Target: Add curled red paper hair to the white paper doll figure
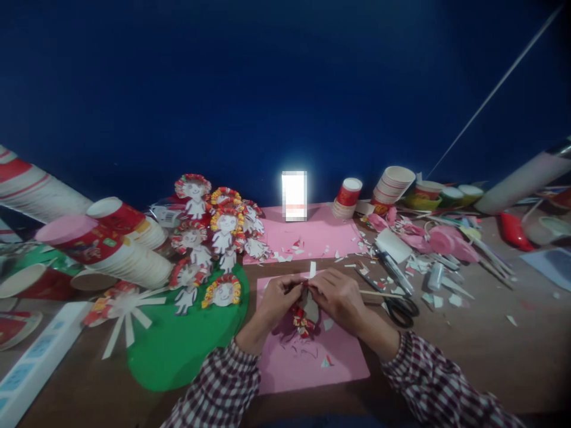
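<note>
My left hand [277,297] and my right hand [336,297] meet over a pink paper sheet [307,359] at the table's near middle. Both pinch a small cut paper-cup piece [303,321] with red and yellow curled strips hanging below the fingers. A white strip [313,269] sticks up just above the hands. Both hands are closed on the piece. Checked sleeves cover my forearms.
Several finished paper-cup dolls [218,238] lie on a green sheet [178,345] at the left. Stacked paper cups [111,244] lie further left and others [392,184] stand at the back right. Scissors [399,309], a glue stick [435,276] and paper scraps lie right of the hands. A lit phone [294,196] stands behind.
</note>
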`<action>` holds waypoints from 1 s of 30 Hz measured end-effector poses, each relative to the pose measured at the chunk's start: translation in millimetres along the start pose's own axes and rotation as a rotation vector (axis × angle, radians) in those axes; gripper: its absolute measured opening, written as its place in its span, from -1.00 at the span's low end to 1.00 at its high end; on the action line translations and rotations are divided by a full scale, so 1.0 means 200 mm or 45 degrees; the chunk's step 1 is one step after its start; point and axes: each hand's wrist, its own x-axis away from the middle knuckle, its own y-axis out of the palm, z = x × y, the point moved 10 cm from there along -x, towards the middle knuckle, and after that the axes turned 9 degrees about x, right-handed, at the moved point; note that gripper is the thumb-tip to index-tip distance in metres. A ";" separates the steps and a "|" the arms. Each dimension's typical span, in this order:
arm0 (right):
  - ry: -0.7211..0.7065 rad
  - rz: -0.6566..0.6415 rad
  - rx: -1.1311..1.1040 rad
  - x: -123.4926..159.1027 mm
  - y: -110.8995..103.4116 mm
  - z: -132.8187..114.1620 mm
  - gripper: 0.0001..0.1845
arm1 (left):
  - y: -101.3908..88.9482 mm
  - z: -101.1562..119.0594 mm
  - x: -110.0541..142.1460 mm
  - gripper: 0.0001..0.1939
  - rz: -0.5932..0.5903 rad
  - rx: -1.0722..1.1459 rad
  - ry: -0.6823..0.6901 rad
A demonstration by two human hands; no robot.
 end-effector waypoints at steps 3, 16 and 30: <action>0.010 0.016 0.000 0.00 0.00 0.01 -0.86 | 0.01 0.01 0.01 -0.70 0.000 0.030 -0.029; -0.001 0.052 -0.026 0.00 -0.03 0.00 -0.88 | -0.01 0.00 0.00 -0.64 0.015 -0.107 0.009; -0.011 0.034 -0.058 0.00 -0.03 -0.01 -0.88 | -0.02 0.01 0.00 -0.68 0.025 -0.105 0.066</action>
